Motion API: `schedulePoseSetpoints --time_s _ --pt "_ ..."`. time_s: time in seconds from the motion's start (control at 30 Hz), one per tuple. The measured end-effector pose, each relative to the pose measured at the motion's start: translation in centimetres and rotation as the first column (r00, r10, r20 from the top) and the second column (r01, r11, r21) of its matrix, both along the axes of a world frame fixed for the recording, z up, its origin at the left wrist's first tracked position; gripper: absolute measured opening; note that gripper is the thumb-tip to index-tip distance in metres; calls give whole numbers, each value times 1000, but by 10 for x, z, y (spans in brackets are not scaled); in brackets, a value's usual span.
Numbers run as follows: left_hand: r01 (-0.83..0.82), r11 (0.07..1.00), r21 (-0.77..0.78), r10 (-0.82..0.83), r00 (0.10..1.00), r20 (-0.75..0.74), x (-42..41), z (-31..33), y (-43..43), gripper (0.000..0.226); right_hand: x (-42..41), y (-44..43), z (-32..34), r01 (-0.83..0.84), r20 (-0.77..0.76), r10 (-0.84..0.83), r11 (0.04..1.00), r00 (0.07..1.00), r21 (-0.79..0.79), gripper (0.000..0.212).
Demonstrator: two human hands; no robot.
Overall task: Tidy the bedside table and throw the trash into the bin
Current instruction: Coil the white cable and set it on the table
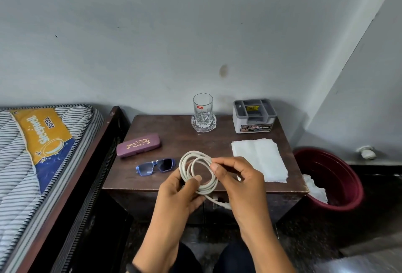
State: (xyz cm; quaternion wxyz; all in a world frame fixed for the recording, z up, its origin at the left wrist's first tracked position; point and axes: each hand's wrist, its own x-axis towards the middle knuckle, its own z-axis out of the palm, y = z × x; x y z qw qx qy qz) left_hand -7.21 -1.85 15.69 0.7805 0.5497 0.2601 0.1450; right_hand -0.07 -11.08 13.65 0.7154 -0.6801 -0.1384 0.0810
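- Head view: we hold a coiled white cable [199,173] over the front edge of the bedside table [174,127], both hands closed on it.
- Our left hand [180,194] grips the lower side of the coil, thumb pressed across the loops.
- Our right hand [236,182] pinches the coil's right side between thumb and fingertips; a loose end of the cable hangs down below our hands.
- On the table we see blue sunglasses [156,166] just left of the coil, and a purple glasses case [138,144] behind them.
- A white tissue [260,159] lies flat on the right part of the table.
- At the back stand a glass [202,107] in a glass dish [203,124] and a grey organizer [254,115].
- A red bin [339,177] sits on the floor right of the table, with crumpled white paper [315,188] inside.
- A mattress [32,153] lies to the left.
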Motion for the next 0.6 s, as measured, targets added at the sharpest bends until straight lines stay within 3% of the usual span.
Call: schedulePoseSetpoints --time_s 0.27,0.43,0.53,0.6 --pt "35 998 56 -35 999 -4 6 0 -3 19 -2 5 -3 -63 -36 62 997 997 -33 11" --pt "5 1000 -6 -5 1000 -3 8 -7 -2 19 0 4 -6 -54 -317 72 997 946 63 34" --pt "-110 992 -56 112 994 20 12 -8 4 17 1 -2 -5 -235 -389 213 972 896 -8 52" --pt "-204 976 -77 207 978 28 15 -8 9 16 3 -9 -2 -347 -427 324 938 844 26 45"
